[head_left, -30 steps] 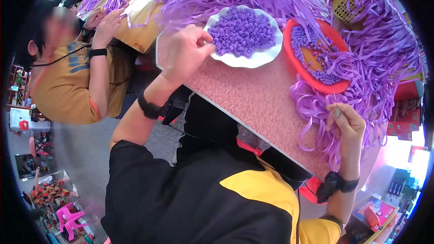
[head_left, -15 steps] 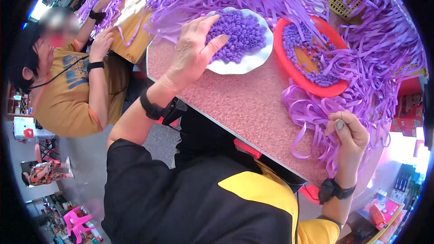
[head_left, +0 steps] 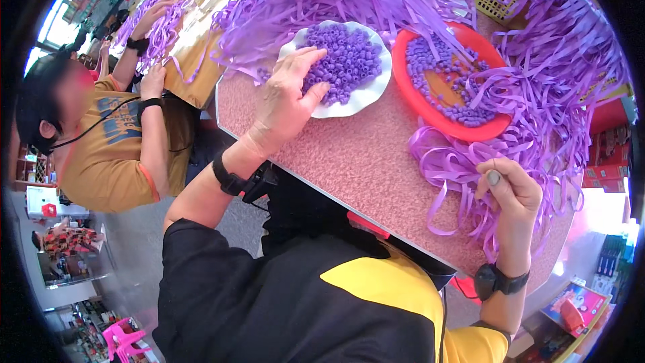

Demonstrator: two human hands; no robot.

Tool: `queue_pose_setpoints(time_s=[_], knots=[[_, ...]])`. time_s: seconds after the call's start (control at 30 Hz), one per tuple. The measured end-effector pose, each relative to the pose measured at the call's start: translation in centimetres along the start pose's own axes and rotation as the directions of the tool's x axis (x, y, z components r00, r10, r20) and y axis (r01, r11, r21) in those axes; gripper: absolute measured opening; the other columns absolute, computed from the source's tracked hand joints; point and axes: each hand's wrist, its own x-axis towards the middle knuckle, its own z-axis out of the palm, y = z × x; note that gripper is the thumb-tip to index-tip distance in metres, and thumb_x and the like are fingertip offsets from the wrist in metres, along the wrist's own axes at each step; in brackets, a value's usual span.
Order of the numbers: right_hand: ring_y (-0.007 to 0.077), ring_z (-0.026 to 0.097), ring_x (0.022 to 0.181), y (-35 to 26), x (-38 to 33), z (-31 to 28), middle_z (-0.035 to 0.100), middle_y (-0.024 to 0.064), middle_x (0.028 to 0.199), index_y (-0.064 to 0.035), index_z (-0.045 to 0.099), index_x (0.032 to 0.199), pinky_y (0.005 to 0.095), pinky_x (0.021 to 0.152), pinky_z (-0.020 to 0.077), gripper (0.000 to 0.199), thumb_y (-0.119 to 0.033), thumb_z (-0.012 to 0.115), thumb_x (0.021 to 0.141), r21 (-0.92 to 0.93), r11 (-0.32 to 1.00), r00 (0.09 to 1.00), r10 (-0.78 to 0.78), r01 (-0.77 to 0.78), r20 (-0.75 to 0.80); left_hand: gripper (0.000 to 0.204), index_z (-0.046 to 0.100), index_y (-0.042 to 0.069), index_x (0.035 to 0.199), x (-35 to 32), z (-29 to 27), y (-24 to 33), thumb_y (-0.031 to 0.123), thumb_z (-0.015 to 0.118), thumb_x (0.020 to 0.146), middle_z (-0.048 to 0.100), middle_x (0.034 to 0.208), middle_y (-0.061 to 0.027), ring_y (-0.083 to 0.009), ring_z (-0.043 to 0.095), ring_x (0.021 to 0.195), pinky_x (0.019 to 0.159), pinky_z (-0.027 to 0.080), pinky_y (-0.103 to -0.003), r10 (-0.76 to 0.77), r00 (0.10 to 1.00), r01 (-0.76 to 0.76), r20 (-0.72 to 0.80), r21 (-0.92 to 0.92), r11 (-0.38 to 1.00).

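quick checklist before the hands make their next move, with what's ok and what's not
1. White scalloped plate resting on the pink tabletop: ok.
2. Purple beads in the plate within the left hand's reach: ok, fingers are over them.
3. Left thumb and fingers apart: ok.
4. Right hand gripping something thin: cannot tell, too fine to see.
5. Purple ribbons untangled: not ok, loops overlap.
6. Red oval tray free of ribbons: not ok, some drape into it.

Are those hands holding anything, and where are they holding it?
The left hand is spread over purple beads, gripping nothing visible. The right hand looks pinched, but anything held there is too small to tell.
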Motion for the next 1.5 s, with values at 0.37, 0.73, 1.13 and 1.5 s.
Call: queue_pose_setpoints(time_s=[0.37, 0.73, 1.13, 1.5], knots=[[0.0023, 0.045, 0.057, 0.2, 0.1, -0.1, 0.061, -0.0003, 0.069, -0.0007, 0.069, 0.099, 0.0179, 0.051, 0.0283, 0.014, -0.011, 0.062, 0.093, 0.049, 0.999, 1.000, -0.002, 0.002, -0.012, 0.027, 0.066, 0.003, 0.110, 7.4, 1.1, 0.5, 0.005, 0.062, 0.083, 0.064, 0.115, -0.0139, -0.0328, 0.056, 0.113, 0.099, 0.043, -0.040, 0.218, 0.974, -0.222, 0.057, 0.094, 0.970], [0.0029, 0.047, 0.059, 0.0, 0.0, -0.7, 0.061, -0.0002, 0.072, -0.0004, 0.069, 0.099, 0.0184, 0.052, 0.0292, 0.013, -0.009, 0.061, 0.093, 0.021, 0.999, 0.999, -0.042, 0.042, -0.020, 0.026, 0.067, 0.004, 0.108, 8.8, 2.1, 0.2, 0.003, 0.057, 0.084, 0.063, 0.119, -0.0125, -0.0308, 0.057, 0.113, 0.100, 0.043, -0.040, 0.294, 0.870, -0.335, 0.395, 0.036, 0.942], [0.0030, 0.051, 0.061, -0.2, 0.0, -0.8, 0.061, -0.0017, 0.072, -0.0026, 0.070, 0.105, 0.0180, 0.053, 0.0294, 0.018, -0.011, 0.057, 0.095, 0.052, 0.998, 0.999, 0.041, -0.039, -0.028, 0.015, 0.070, 0.000, 0.091, 10.8, 1.3, 3.2, 0.006, 0.066, 0.078, 0.066, 0.087, -0.0128, -0.0262, 0.065, 0.086, 0.078, 0.050, -0.035, 0.283, 0.916, -0.272, 0.284, -0.080, 0.959], [0.0014, 0.048, 0.061, -1.5, -0.8, -1.7, 0.060, -0.0031, 0.071, -0.0038, 0.070, 0.104, 0.0182, 0.052, 0.0288, 0.016, -0.012, 0.059, 0.095, 0.056, 0.997, 0.996, -0.041, 0.046, -0.085, 0.009, 0.065, -0.001, 0.077, 10.5, -0.6, 2.6, 0.002, 0.065, 0.068, 0.060, 0.076, -0.0115, -0.0266, 0.061, 0.074, 0.068, 0.049, -0.035, 0.224, 0.843, -0.230, 0.488, -0.050, 0.972]])
